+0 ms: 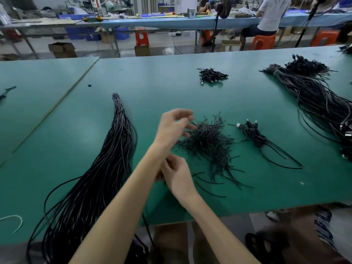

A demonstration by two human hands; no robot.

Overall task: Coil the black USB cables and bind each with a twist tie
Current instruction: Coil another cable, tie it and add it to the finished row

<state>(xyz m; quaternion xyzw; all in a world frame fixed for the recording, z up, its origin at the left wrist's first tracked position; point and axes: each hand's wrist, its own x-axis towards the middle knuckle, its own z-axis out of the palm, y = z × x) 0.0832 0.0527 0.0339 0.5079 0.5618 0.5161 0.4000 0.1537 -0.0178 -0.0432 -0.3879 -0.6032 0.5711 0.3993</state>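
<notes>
The left hand [174, 128] is held over the table [76, 115], its blurred fingers loosely spread at the 9 o'clock edge of the tie pile [207, 141]. The right hand [178, 177] is seen at 6 o'clock of it, fingers curled and partly hidden; whether anything is held cannot be told. A cable bundle [106, 168] is laid at 9 o'clock of the hands. A coiled cable [255, 136] is set at 3 o'clock of the pile.
</notes>
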